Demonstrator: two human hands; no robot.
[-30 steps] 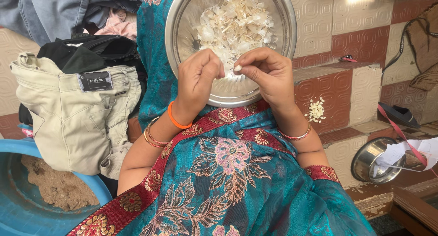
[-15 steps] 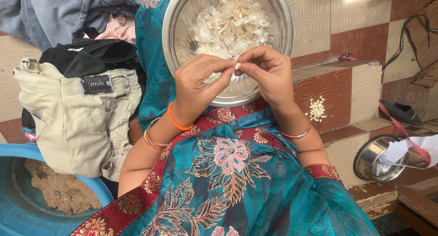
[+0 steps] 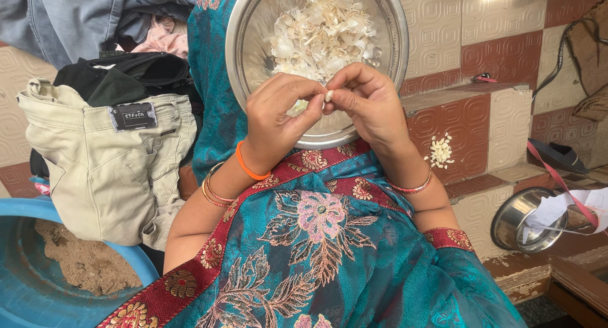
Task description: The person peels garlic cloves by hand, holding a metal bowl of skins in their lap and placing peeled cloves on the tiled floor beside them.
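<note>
The round steel bowl of papery white skins was cut off along its far rim by the picture's top edge. The small white clove was mostly hidden between pinching fingertips. The blue plastic tub ran past the bottom-left corner.

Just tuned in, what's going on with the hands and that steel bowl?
A seated person is working a small white garlic clove between the fingertips of both hands: left hand and right hand pinch it together over a steel bowl in the lap. The bowl holds a heap of papery skins. A small pile of peeled cloves lies on the tiled step to the right.
</note>
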